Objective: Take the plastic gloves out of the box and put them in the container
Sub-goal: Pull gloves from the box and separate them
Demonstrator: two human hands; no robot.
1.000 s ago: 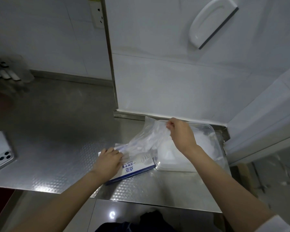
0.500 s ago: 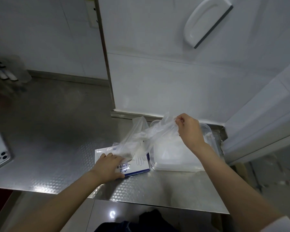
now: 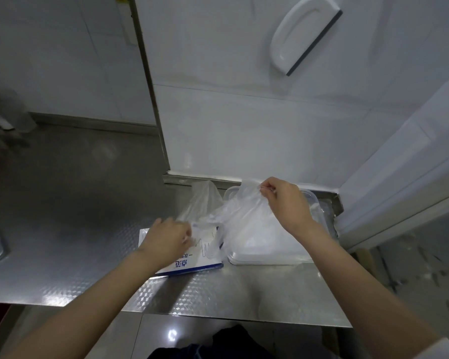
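While draped over container [image 3: 270, 260], gloves [image 3: 237, 215] hang pinched in right fingers [image 3: 268, 188].

The flat white cardboard box with a blue edge [image 3: 205, 260] bears blue Chinese characters [image 3: 183, 263] on its top face, upside down to the viewer, partly covered by the left hand's [image 3: 167, 237] wrist and too blurred to read. Beside them is a thin blue glove outline [image 3: 205, 246].

Dim, cool, even light. Soft glare streaks the counter [image 3: 62, 255] along its front edge; a bright spot glints on the floor [image 3: 151, 335] below it. The counter's far left blurs; lines bow at the frame edges.
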